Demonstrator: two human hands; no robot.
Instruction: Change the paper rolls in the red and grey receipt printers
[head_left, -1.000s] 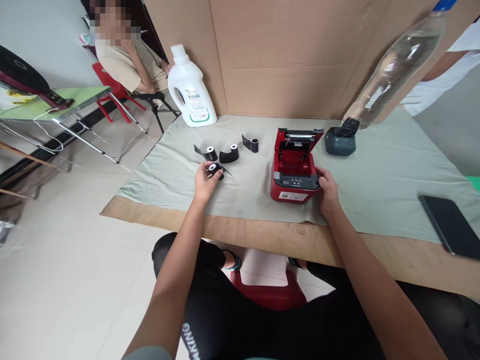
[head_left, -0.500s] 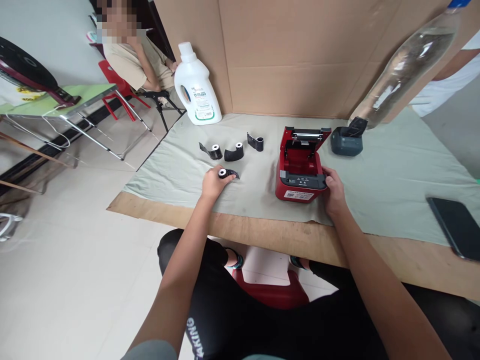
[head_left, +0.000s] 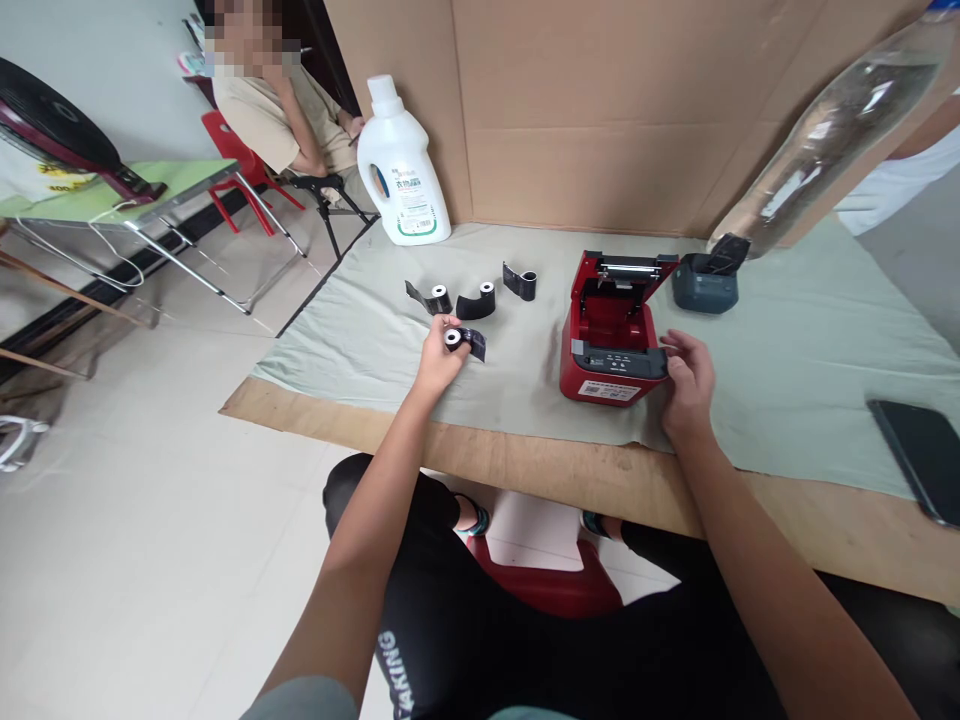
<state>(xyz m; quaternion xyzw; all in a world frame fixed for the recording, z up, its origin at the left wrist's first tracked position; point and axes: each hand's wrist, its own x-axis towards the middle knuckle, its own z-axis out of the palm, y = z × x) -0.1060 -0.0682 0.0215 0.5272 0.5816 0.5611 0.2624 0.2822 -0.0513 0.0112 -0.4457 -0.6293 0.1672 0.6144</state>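
My left hand (head_left: 441,362) grips a small black paper roll (head_left: 474,344) with a white core, low over the cloth; its loose tail sticks out to the right. Behind it lie several similar paper rolls, among them a left roll (head_left: 438,299), a middle roll (head_left: 478,303) and a far roll (head_left: 520,283), each with its end partly unrolled. To the right stands a red and black label printer (head_left: 611,365), its lid raised and its roll bay bare. My right hand (head_left: 690,385) is at the printer's right front corner, fingers loosely bent and apart; whether they touch it is hard to tell.
A white detergent bottle (head_left: 411,180) stands at the back left before a cardboard panel (head_left: 585,120). At the back right, a large clear bottle (head_left: 817,140) leans above a dark grey device (head_left: 705,285). A phone (head_left: 919,455) lies at the right edge. A person (head_left: 300,110) sits beyond.
My left hand has turned the paper roll, so more of its tail shows. My right hand has loosened from the printer's side, its fingers lifting. The view has shifted slightly.
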